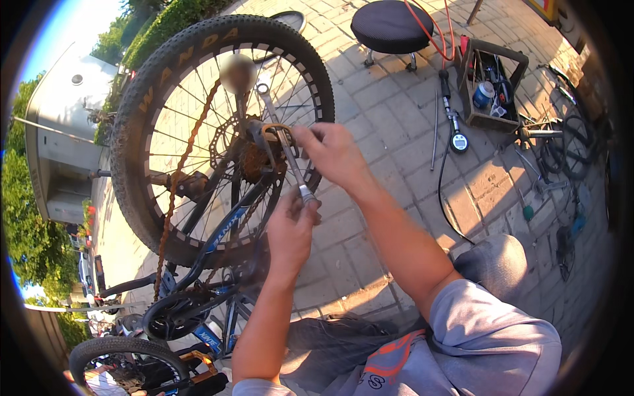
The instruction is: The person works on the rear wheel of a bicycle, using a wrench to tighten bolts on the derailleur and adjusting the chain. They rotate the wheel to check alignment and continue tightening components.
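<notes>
On the brick paving (403, 145), toward its left edge, a bicycle wheel (221, 142) with a knobbly black tyre stands raised in a black and blue frame (228, 224). At its middle sits a rusty cassette (253, 164), and a rust-brown chain (175, 178) hangs in a long loop across the spokes. A long silver wrench (290, 155) slants in front of the hub, its ring end upward and its other end meeting a short metal socket (306, 193).

The left hand (291, 221) pinches that lower end between curled thumb and fingers. The right hand (335, 155) is half curled, its fingertips at the wrench shaft just beside a brownish curved piece (281, 128); whether it grips either one I cannot tell.

Near the paving's far edge stands a round black stool (391, 28) with a red hose (429, 33) to its right. Toward the right edge, a dark open toolbox (489, 121) holds a blue can (484, 94) and other items. A pressure gauge (459, 142) with a black hose lies near the box, beside a thin rod (434, 135). Black tubing (576, 142) lies farther right, partly blurred.
</notes>
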The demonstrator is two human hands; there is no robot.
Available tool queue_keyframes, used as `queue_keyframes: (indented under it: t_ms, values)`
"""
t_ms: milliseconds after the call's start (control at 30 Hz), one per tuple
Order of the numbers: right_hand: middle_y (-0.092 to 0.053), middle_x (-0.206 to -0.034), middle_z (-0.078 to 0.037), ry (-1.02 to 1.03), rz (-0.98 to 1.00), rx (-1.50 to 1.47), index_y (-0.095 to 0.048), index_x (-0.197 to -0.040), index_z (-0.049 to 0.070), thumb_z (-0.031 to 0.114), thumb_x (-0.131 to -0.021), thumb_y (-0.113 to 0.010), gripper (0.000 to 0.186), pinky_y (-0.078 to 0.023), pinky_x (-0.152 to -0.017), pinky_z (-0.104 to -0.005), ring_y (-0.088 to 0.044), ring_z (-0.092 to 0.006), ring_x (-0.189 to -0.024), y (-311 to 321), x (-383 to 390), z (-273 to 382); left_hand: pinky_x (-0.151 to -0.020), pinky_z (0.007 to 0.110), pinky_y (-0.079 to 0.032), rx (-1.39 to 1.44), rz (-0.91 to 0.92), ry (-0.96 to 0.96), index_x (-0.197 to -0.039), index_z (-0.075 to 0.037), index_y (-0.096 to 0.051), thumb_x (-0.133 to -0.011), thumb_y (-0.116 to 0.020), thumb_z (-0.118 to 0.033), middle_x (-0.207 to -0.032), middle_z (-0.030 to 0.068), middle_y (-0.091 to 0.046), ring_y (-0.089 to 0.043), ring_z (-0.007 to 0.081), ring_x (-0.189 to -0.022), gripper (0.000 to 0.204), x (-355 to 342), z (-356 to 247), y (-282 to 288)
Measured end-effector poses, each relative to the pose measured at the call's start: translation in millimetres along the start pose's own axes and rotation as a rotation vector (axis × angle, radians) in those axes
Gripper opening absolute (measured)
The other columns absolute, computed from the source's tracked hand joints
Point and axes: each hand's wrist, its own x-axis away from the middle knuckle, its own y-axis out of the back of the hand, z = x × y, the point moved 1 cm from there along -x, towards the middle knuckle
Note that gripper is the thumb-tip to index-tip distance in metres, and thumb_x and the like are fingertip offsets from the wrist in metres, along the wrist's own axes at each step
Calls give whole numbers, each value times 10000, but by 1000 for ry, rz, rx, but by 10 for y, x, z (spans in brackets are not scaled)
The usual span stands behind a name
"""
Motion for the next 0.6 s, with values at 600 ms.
queue_keyframes:
  t_ms: [600]
  values:
    - [-365,-584,20,-312,246,-985,-451,-757,75,169,-937,-508,211,-276,-416,-253,-301,-80,-471,-104,-1369,700,-848,439,-412,-1326,-447,-375,-960,4,-632,-728,-666,-650,-945,155,-613,-550,330,-952,695,-296,-194,254]
